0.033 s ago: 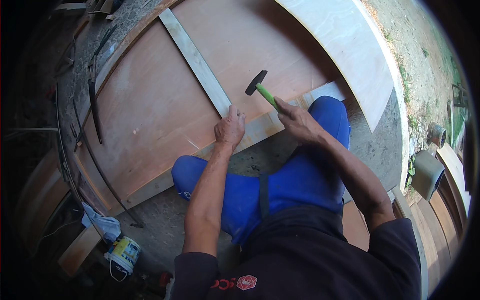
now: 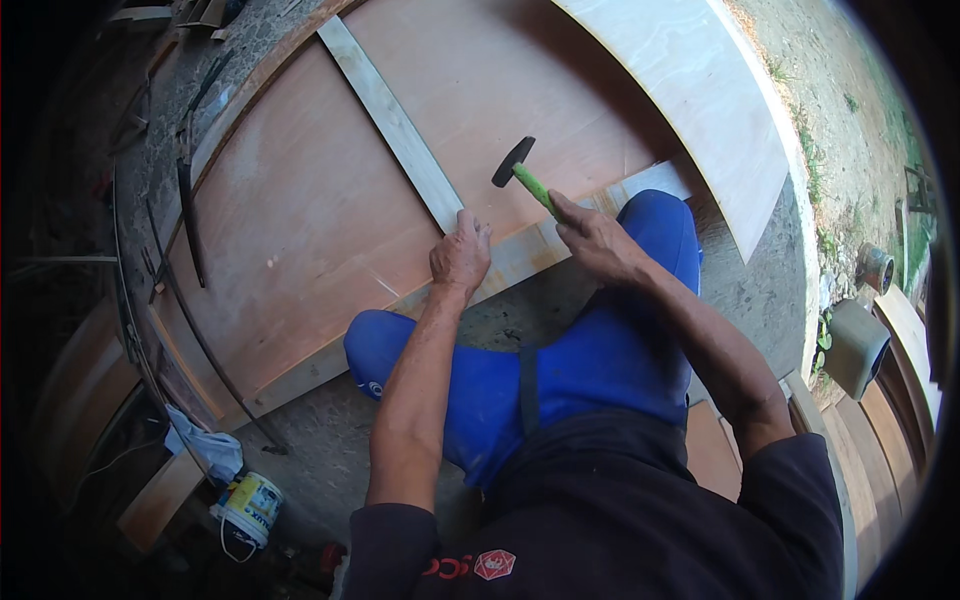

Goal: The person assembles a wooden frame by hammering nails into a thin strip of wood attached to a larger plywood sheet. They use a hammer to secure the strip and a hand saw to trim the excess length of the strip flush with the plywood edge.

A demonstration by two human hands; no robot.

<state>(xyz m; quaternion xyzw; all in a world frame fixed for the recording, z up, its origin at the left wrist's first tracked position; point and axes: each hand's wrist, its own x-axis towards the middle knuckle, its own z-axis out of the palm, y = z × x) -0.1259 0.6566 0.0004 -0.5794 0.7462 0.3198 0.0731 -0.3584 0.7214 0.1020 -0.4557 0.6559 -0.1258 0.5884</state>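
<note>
My right hand [image 2: 597, 238] grips the green handle of a hammer [image 2: 533, 187]. The dark head is raised above a large wooden panel [image 2: 310, 210], to the right of my left hand [image 2: 461, 255]. That left hand is closed, its fingertips pressed together where a pale batten [image 2: 392, 125] meets the long board [image 2: 520, 255] along the panel's near edge. Whatever sits between the fingertips is too small to make out. The batten runs from there up to the panel's far curved rim.
A pale curved sheet [image 2: 700, 90] lies over the panel's right side. Left of the panel are thin dark curved strips [image 2: 190, 225], with a white paint bucket [image 2: 247, 510] and a pale cloth [image 2: 205, 445] below. Wooden boards [image 2: 880, 430] and a grey container [image 2: 857, 348] stand at right.
</note>
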